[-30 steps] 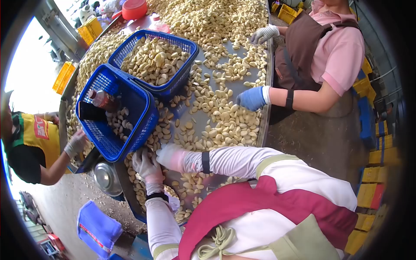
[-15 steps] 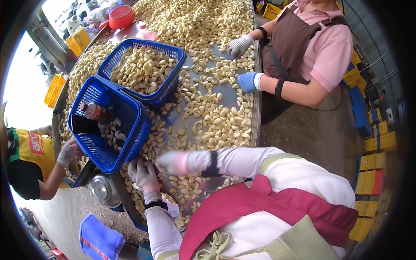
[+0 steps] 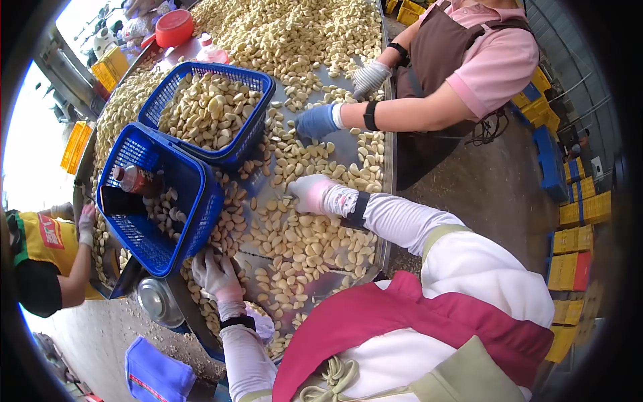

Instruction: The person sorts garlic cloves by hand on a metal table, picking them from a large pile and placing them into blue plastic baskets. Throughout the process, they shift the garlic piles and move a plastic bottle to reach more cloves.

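Note:
Both my hands wear pale gloves and work among peeled garlic cloves (image 3: pixel 295 249) spread over a metal table. My left hand (image 3: pixel 216 276) lies at the table's near left edge, fingers apart on cloves, just below the front blue basket (image 3: pixel 194 224). Farther right, my right hand (image 3: pixel 312 193) touches the cloves at mid-table, its fingers stretched out and partly turned from view. That front basket holds a bottle (image 3: pixel 138 181) with a reddish label, a dark flat object and some cloves. Behind it, a second blue basket (image 3: pixel 258 120) is heaped with cloves.
Across the table a person in a brown apron has a blue-gloved hand (image 3: pixel 317 122) and a whitish-gloved hand (image 3: pixel 370 79) by the cloves. Another person in a yellow vest (image 3: pixel 41 234) stands left. A red basin (image 3: pixel 174 28) sits far back; yellow crates (image 3: pixel 569 271) are stacked right.
My right hand has moved away from my left, toward the far right over the cloves. The co-worker's blue-gloved hand has reached farther left. My left hand stays near the basket.

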Demonstrator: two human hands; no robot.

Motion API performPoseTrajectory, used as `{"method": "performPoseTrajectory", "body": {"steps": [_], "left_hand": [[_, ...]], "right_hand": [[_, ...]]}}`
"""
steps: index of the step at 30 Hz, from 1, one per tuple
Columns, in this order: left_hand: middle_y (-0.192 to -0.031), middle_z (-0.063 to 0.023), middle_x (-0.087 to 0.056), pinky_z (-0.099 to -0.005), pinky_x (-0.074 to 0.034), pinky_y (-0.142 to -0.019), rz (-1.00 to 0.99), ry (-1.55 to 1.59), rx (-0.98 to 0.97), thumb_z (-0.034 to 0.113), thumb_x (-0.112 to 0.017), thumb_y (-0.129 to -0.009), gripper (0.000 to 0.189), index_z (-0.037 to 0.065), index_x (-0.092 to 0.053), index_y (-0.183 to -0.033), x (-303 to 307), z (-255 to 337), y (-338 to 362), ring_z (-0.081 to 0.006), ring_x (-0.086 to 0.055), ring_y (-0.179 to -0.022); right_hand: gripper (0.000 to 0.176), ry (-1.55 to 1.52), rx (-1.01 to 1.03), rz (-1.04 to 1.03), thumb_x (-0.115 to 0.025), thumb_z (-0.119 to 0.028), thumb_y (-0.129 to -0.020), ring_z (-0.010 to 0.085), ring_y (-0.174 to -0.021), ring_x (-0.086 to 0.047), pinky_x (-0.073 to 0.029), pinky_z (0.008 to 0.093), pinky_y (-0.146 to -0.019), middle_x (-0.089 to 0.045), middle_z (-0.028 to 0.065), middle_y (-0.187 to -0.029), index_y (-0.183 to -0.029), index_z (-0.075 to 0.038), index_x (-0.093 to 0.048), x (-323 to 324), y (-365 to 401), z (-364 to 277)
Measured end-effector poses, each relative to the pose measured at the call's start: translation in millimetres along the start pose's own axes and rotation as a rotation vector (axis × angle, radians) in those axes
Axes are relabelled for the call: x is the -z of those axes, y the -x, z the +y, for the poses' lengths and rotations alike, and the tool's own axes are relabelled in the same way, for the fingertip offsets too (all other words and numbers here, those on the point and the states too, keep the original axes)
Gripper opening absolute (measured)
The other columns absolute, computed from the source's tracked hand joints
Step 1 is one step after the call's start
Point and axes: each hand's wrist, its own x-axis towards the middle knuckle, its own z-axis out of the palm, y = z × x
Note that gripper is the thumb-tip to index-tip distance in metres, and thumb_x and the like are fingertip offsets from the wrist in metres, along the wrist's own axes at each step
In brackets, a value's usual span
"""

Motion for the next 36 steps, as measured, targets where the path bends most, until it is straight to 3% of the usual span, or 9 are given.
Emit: {"method": "performPoseTrajectory", "body": {"steps": [3, 5, 11, 13, 15, 19, 25, 28, 36], "left_hand": [[-0.132, -0.0176, -0.059, -0.0523, -0.038, -0.11, -0.006, -0.005, 0.005, 0.024, -0.067, -0.086, 0.04, 0.006, -0.07, -0.121, 0, -1, -4, -0.0396, -0.05, -0.127], [-0.132, -0.0178, -0.059, -0.0521, -0.038, -0.11, -0.019, -0.023, 0.006, 0.024, -0.067, -0.087, 0.04, 0.006, -0.07, -0.122, 3, 1, -1, -0.0394, -0.05, -0.127], [-0.134, -0.0171, -0.058, -0.0518, -0.036, -0.111, -0.03, -0.004, 0.037, 0.024, -0.068, -0.086, 0.04, 0.006, -0.07, -0.121, 6, 5, -3, -0.0384, -0.049, -0.128], [-0.132, -0.0166, -0.059, -0.0522, -0.036, -0.111, -0.046, 0.019, 0.065, 0.023, -0.068, -0.085, 0.039, 0.006, -0.07, -0.121, 9, 9, -4, -0.0384, -0.05, -0.128], [-0.132, -0.0168, -0.059, -0.0524, -0.037, -0.111, -0.04, 0.017, 0.04, 0.023, -0.068, -0.085, 0.039, 0.006, -0.07, -0.121, 7, 1, -4, -0.0385, -0.05, -0.127], [-0.132, -0.0172, -0.06, -0.0528, -0.038, -0.11, -0.001, 0.0, 0.026, 0.022, -0.068, -0.085, 0.039, 0.006, -0.071, -0.12, 2, 2, -3, -0.0393, -0.05, -0.127], [-0.135, -0.0177, -0.057, -0.0535, -0.037, -0.11, -0.029, -0.036, 0.032, 0.025, -0.069, -0.084, 0.039, 0.006, -0.071, -0.119, -1, -2, -2, -0.04, -0.048, -0.129], [-0.135, -0.0165, -0.058, -0.0529, -0.036, -0.111, -0.03, -0.005, 0.043, 0.024, -0.068, -0.085, 0.038, 0.007, -0.072, -0.119, 2, 3, -3, -0.0401, -0.048, -0.13], [-0.132, -0.0158, -0.059, -0.0529, -0.037, -0.11, -0.039, 0.021, 0.053, 0.023, -0.068, -0.086, 0.039, 0.007, -0.07, -0.121, 6, 7, -1, -0.0397, -0.049, -0.127]], "right_hand": [[0.041, -0.122, -0.052, 0.094, -0.067, -0.019, -0.085, 0.0363, -0.112, -0.068, -0.054, 0.0461, -0.094, -0.072, 0.0173, -0.118, -0.125, -0.008, -0.066, 17, -13, 9], [0.03, -0.421, -0.139, 0.606, -0.06, -0.02, -0.091, 0.0383, -0.103, -0.07, -0.055, 0.0447, -0.092, -0.073, 0.0207, -0.109, -0.116, -0.005, -0.068, 16, -34, 30], [0.031, 0.021, -0.138, 0.206, -0.059, -0.024, -0.094, 0.0378, -0.108, -0.069, -0.055, 0.046, -0.093, -0.073, 0.0209, -0.11, -0.116, -0.004, -0.069, 25, -73, 32], [0.032, -0.056, -0.092, 0.241, -0.064, -0.027, -0.093, 0.0368, -0.101, -0.071, -0.057, 0.0433, -0.091, -0.074, 0.0176, -0.104, -0.115, -0.005, -0.07, 14, -74, 46], [0.032, -0.736, -0.064, 0.19, -0.069, -0.027, -0.091, 0.0294, -0.084, -0.072, -0.059, 0.038, -0.082, -0.074, 0.0122, -0.096, -0.115, -0.006, -0.071, 18, -67, 63], [0.03, -0.916, -0.241, 0.255, -0.072, -0.024, -0.088, 0.0194, -0.077, -0.068, -0.058, 0.0336, -0.073, -0.07, 0.0076, -0.091, -0.113, -0.008, -0.073, 32, -71, 69], [0.038, -0.049, -0.201, 0.456, -0.071, -0.022, -0.09, 0.0336, -0.112, -0.069, -0.056, 0.0382, -0.096, -0.058, 0.0171, -0.142, -0.125, -0.01, -0.07, 58, -117, 50], [0.055, 0.123, -0.195, 0.099, -0.078, -0.028, -0.08, 0.0351, -0.118, -0.066, -0.054, 0.0391, -0.101, -0.065, 0.0208, -0.131, -0.126, 0.0, -0.067, 64, -119, 54], [0.043, -0.236, -0.118, 0.287, -0.082, -0.032, -0.074, 0.0277, -0.094, -0.072, -0.057, 0.0365, -0.084, -0.074, 0.0157, -0.103, -0.107, -0.005, -0.071, 50, -86, 87]]}}
